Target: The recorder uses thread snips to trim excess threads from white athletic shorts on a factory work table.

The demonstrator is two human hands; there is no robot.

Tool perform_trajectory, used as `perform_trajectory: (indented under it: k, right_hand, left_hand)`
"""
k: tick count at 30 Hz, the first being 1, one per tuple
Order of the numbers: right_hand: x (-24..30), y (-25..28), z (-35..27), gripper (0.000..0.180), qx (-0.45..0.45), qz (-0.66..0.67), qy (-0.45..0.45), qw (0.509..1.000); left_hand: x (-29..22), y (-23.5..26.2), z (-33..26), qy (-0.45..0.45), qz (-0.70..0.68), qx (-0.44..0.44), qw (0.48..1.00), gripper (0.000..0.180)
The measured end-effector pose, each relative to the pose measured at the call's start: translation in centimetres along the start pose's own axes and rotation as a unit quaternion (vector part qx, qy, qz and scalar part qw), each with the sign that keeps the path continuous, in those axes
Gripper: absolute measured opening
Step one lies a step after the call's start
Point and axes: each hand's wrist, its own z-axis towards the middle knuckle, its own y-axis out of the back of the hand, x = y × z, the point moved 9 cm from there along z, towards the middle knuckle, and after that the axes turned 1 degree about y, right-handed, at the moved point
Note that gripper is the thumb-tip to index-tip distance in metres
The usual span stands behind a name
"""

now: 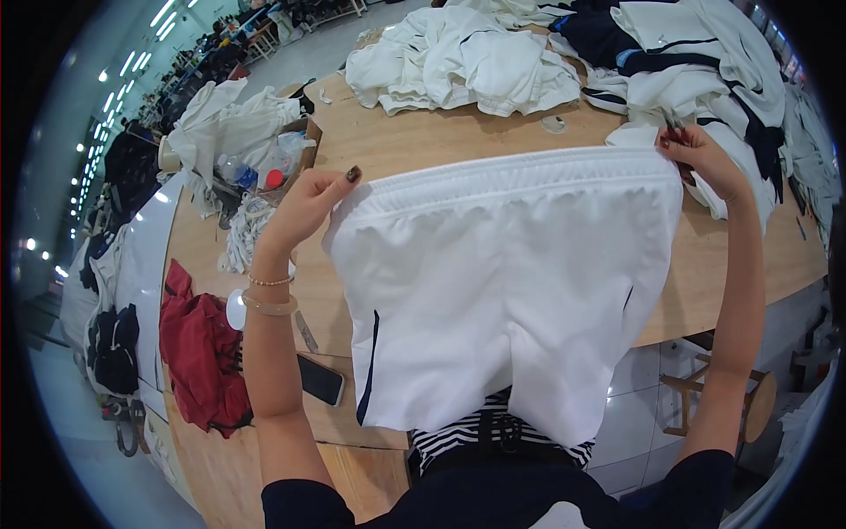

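A pair of white shorts point(493, 264) with dark side piping hangs stretched out between my hands. My left hand point(310, 204) pinches one end of the elastic waistband, thumb on top. At the waistband's other end, my right hand point(705, 159) grips the cloth, and a small dark metal tool, perhaps thread snips point(674, 123), sticks up from its fingers. The waistband is pulled nearly straight, and the legs drop toward my lap. Part of the table's near edge is hidden behind the shorts.
A pile of white shorts point(467, 62) lies at the wooden table's point(352, 132) far side, more white and navy garments point(696, 53) at far right. A box with bottles point(304, 145), a red cloth point(201, 353) and a phone point(320, 381) are on the left. A wooden stool point(760, 406) stands lower right.
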Motion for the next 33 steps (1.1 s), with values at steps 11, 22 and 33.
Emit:
perform_trajectory:
  k: [11, 22, 33]
  right_hand:
    - [0.8, -5.4, -5.9, 0.039, -0.201, -0.207, 0.250, 0.924]
    - [-13.9, -16.8, -10.5, 0.047, -0.117, -0.078, 0.051, 0.989]
    - [-14.0, -18.9, -10.4, 0.032, -0.212, -0.058, 0.146, 0.965]
  left_hand:
    - [-3.4, -7.4, -4.8, -0.160, 0.456, -0.192, 0.854, 0.042]
    - [8.9, -20.8, -11.1, 0.068, 0.292, -0.078, 0.951, 0.061]
    - [7.7, -20.4, -12.2, 0.070, 0.261, -0.157, 0.950, 0.059]
